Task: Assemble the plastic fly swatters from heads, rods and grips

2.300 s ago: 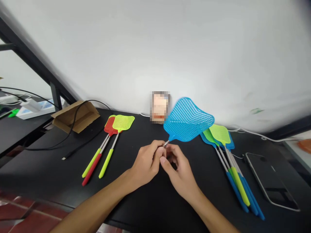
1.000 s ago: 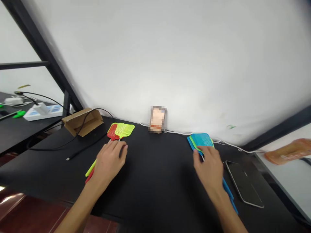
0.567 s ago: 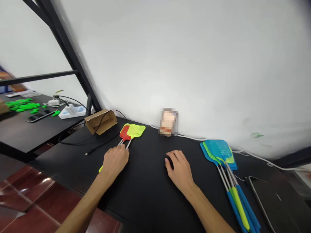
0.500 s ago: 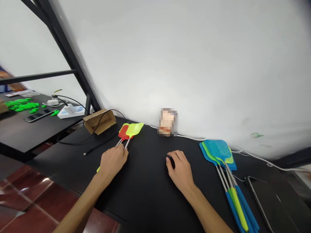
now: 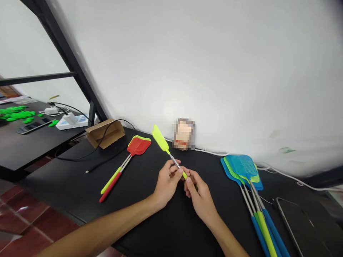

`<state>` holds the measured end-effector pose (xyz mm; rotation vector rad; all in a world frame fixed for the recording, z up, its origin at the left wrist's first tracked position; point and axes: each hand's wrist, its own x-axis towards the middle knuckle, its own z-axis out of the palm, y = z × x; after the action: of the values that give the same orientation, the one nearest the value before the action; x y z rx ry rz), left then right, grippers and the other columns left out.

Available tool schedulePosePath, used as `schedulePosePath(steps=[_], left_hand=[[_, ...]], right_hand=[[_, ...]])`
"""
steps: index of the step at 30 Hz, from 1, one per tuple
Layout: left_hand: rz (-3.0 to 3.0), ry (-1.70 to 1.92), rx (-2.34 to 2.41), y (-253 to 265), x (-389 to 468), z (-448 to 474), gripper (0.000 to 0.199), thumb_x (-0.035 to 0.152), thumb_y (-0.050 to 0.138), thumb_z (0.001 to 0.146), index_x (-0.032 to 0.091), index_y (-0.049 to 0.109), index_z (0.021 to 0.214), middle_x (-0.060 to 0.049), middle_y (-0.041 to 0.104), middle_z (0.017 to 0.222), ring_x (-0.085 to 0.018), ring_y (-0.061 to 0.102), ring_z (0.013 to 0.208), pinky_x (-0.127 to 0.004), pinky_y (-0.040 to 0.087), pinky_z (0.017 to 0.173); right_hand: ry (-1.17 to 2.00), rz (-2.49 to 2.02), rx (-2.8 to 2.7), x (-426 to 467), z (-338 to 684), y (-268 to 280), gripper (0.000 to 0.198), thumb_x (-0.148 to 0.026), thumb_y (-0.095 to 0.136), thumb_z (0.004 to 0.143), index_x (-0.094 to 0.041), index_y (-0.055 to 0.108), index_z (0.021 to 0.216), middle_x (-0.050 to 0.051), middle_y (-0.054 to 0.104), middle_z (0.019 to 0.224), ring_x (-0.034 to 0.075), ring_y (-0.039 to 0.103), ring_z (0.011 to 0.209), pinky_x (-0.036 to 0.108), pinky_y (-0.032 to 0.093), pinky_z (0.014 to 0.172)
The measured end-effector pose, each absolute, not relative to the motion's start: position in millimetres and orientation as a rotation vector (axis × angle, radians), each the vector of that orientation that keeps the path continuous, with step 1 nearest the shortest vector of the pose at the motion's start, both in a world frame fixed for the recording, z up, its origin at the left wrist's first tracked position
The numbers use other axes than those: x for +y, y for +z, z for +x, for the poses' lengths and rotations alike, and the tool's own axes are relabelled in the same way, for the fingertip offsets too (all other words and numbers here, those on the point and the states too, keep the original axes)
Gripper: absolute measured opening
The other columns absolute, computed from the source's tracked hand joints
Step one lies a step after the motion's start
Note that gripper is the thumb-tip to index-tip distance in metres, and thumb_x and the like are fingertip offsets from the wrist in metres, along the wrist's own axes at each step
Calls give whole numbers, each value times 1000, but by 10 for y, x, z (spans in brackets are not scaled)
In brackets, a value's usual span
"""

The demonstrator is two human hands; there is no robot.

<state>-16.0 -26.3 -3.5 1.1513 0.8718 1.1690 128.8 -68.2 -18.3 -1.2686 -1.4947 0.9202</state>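
Observation:
Above the middle of the black table, both hands grip one yellow-green fly swatter (image 5: 161,141), its head pointing up and left. My left hand (image 5: 168,184) pinches the metal shaft near the handle. Closed around the yellow-green handle is my right hand (image 5: 198,191), which hides most of it. To the left lies a red fly swatter (image 5: 139,145) with a yellow-green one partly under it. On the right, several blue, green and yellow-green fly swatters (image 5: 242,167) lie stacked with their handles toward me.
An open cardboard box (image 5: 105,134) and a black cable (image 5: 88,170) lie at the back left. A dark flat device (image 5: 305,225) lies at the right. A blurred-out object (image 5: 184,134) stands against the wall. On another table are green pieces (image 5: 17,113) and a power strip (image 5: 71,121).
My left hand has brought the yellow-green swatter from the left pile to the middle. My right hand has closed on its handle. The red swatter now lies uncovered.

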Motion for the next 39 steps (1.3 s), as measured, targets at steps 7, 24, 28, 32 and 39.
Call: schedulePosePath(steps=[7,24,28,32,39], left_hand=[[1170,1030,732,-26,-127,-267,29,42,70,95,14,71,104,-11,72,108,-11,55,71,-26,45,67],[1010,1112,498,63,-126,-380,21,33,75,93,15,64,93,-4,72,82,-12,62,54,-30,51,61],[1003,1177,585,70,-158,-376,20,34,76,91,15,69,93,-4,72,82,-13,63,68,-30,52,70],[942,1244,647,99,-70,-410,19,32,81,88,15,72,92,-4,71,80,-15,63,78,-28,50,77],[750,1653,681,195,431,-718,16,28,82,84,16,71,87,-1,63,85,-11,60,81,-24,49,81]], right_hand=[[1555,-1160,-1066,-746,1402,-162,48,-62,56,98,-16,68,99,-7,30,66,7,20,53,22,19,45],[1524,-1069,-1078,-839,1193,-36,39,-53,51,104,-18,66,97,-8,28,63,8,23,53,25,25,48],[1111,-1269,-1387,-836,1160,-24,40,-50,46,106,-18,69,103,-6,35,63,11,32,55,27,25,52],[671,-1353,-1643,-869,1142,-3,27,-34,45,107,-21,69,110,-3,53,68,12,44,55,29,33,56],[-17,-1462,-1905,-739,1506,-125,20,-22,46,105,-19,65,111,8,68,89,23,61,80,38,46,77]])
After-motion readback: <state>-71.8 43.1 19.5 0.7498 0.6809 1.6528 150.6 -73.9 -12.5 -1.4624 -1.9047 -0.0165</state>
